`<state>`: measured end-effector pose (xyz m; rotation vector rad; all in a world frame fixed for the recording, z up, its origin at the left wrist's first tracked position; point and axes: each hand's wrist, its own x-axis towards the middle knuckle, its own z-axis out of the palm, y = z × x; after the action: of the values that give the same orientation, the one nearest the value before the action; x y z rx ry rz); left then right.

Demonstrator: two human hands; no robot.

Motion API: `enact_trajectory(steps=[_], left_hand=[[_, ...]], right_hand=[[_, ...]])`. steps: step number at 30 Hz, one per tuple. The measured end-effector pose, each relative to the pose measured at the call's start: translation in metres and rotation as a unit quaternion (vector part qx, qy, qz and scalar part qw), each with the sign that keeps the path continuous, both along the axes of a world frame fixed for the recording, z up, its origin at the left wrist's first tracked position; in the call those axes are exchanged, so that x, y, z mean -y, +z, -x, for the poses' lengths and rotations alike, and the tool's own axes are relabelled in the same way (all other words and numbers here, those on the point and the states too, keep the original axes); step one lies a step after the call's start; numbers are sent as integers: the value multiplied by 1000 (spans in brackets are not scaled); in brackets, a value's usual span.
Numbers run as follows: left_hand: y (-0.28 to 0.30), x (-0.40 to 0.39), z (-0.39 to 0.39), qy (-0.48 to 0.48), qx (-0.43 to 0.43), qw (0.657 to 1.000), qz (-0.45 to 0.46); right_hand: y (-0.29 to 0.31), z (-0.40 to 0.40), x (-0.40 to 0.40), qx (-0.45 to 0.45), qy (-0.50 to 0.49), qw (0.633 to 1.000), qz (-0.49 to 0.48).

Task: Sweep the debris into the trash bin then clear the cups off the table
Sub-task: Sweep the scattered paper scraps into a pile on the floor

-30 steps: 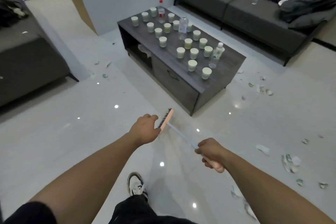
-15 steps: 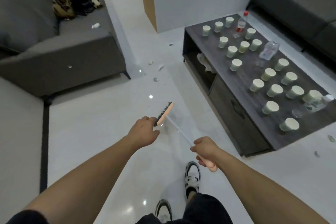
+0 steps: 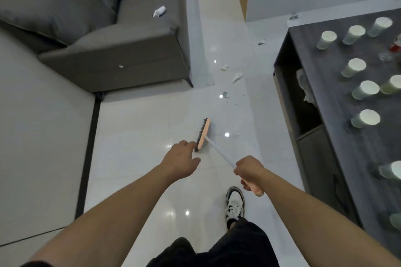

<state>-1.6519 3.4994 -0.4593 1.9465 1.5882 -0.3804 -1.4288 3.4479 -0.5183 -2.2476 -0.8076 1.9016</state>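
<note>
The right hand (image 3: pixel 249 171) is reaching forward with its forearm coming in from the lower right, its fingers (image 3: pixel 247 184) curling tight around the peach grip at the near end of the broom (image 3: pixel 202 135). The pale shaft is slanting up and left from that fist to the peach brush head, whose dark bristles are facing left over the white floor (image 3: pixel 134 128). The left hand (image 3: pixel 181 161) is stretching out alongside, palm down, fingers loosely bent and gripping nothing; its fingertips are sitting just beside the near end of the brush head, and contact cannot be told. Debris (image 3: pixel 236 77) is lying scattered on the floor ahead of the broom, between the grey sofa (image 3: pixel 112 54) and the dark desk (image 3: pixel 338 84). Paper cups (image 3: pixel 366 118) are standing upside down across the desk on the right. A black-and-white shoe (image 3: pixel 235 204) is showing below the right hand. No writing or brand is legible.
</note>
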Motion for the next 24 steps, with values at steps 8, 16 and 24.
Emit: enact_trajectory(steps=[8, 16, 24], left_hand=[[-1, -79, -65, -22, 13, 1000, 15], [8, -149, -112, -91, 43, 995, 3], [19, -279, -109, -109, 89, 989, -52]], right_hand=[[10, -85, -19, 19, -127, 983, 130], [38, -114, -55, 87, -91, 990, 61], [64, -94, -176, 110, -117, 987, 18]])
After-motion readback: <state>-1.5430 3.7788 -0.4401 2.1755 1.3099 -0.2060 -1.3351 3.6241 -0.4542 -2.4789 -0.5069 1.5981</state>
